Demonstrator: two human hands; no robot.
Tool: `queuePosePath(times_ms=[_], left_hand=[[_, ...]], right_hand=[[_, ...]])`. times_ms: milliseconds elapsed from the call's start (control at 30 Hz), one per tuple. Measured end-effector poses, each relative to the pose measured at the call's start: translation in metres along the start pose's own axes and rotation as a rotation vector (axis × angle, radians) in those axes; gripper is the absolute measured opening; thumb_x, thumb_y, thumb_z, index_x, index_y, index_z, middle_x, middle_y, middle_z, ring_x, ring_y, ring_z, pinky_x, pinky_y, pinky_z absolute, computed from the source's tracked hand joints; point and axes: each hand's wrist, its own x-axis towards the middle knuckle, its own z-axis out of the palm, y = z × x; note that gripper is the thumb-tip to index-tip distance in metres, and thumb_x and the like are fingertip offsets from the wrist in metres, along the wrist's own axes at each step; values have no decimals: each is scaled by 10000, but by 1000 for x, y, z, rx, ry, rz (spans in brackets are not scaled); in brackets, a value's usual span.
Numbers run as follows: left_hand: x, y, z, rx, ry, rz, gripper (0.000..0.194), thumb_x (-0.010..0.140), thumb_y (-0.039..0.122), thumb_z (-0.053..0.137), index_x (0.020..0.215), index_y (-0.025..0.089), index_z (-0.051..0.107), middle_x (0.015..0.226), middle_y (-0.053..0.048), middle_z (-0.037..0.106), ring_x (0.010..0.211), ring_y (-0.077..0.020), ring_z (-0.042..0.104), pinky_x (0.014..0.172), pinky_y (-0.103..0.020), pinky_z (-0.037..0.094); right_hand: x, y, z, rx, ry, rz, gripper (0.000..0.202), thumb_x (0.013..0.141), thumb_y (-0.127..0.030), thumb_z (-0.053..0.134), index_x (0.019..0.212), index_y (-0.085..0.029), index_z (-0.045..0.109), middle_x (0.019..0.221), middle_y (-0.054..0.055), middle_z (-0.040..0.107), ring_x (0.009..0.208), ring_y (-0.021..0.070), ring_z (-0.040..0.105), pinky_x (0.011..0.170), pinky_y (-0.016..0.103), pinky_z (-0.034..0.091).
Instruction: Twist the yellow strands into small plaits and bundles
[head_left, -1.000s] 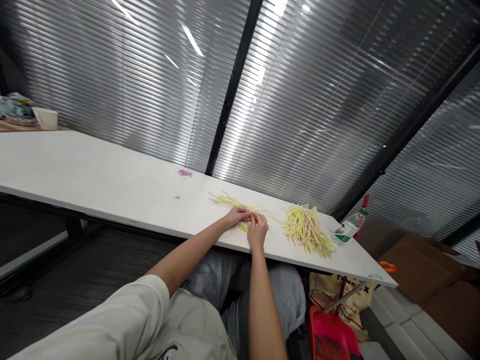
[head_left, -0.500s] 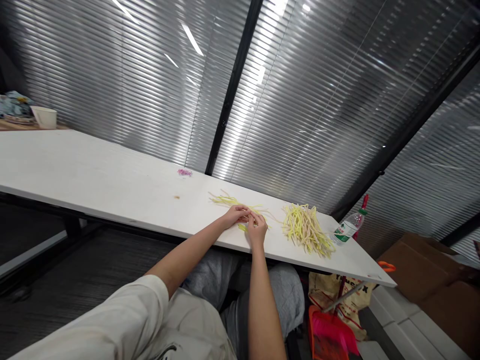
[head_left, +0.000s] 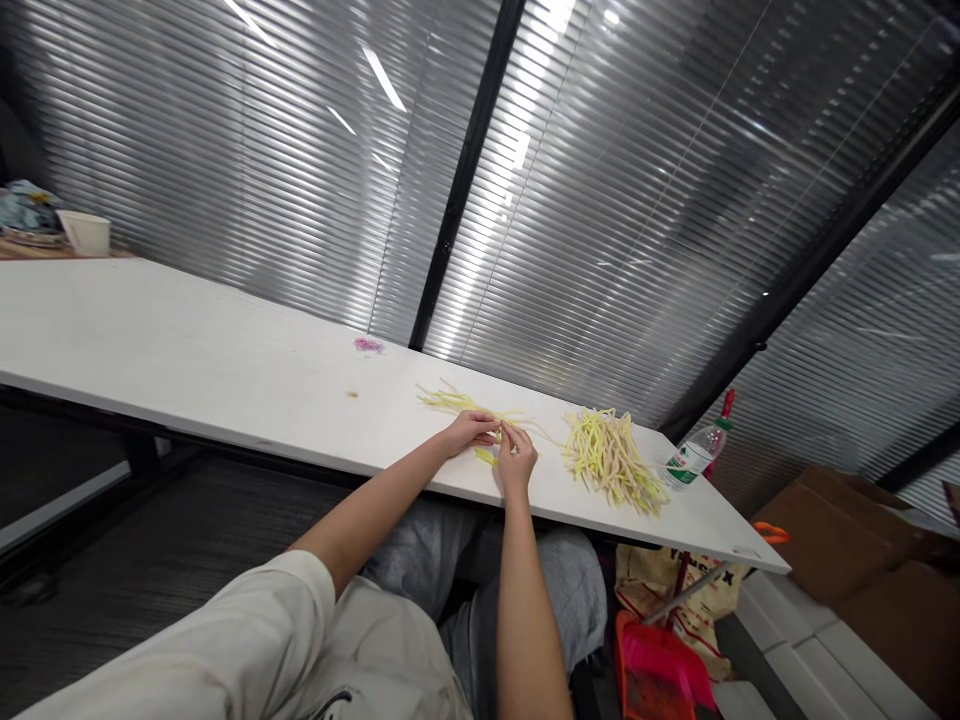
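Observation:
My left hand and my right hand meet with bent fingers just above the table's front edge. Between their fingertips a thin yellow strip is pinched, partly hidden by the fingers. A wider yellow piece shows just below the left hand. Behind my hands lies a loose bunch of pale yellow strips, its right part running behind the fingers. A large heap of yellow and beige strips spreads on the table to the right of my right hand.
The long white table runs along glass with blinds. A plastic bottle stands past the heap. Pink-purple marks lie near the back edge. A white tub sits far left. Below right are a red dustpan and cardboard boxes.
My right hand has shifted very slightly right, its fingertips parting a little from the left ones, so the yellow strip between them now shows. The piles have not moved.

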Motion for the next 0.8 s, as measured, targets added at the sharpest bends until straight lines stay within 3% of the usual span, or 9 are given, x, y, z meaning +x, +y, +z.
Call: queuePosePath(times_ms=[167,467,633,800], left_hand=[[1,-1,-3,21,-34,-14,272,644,295,777,800,91,688,760,-84,690,672,-142,656,709,-258,520],[1,-1,-3,23,31,-31,243,629,291,782,740,109,667,683,-56,666,613,-130,642,646,-236,506],[5,-4,-5,-4,83,11,213,623,248,780,729,104,665,674,-41,651,572,-88,597,601,-206,471],[6,-4,-5,-49,113,74,229,634,238,767,777,88,669,719,-67,664,641,-118,618,616,-222,476]], right_hand=[[0,1,0,14,-21,46,289,860,-247,454,966,-155,706,980,85,694,937,171,623,872,320,477],[-1,1,-1,-22,-81,89,318,864,-275,444,1020,-163,697,1023,83,693,983,180,623,905,320,462],[-1,-6,-1,-161,-208,104,356,889,-262,400,1126,-168,649,1120,76,659,1032,180,604,916,303,444],[-4,-13,5,-407,-292,79,464,916,-334,381,1322,-127,471,1183,126,613,1053,215,573,883,316,427]])
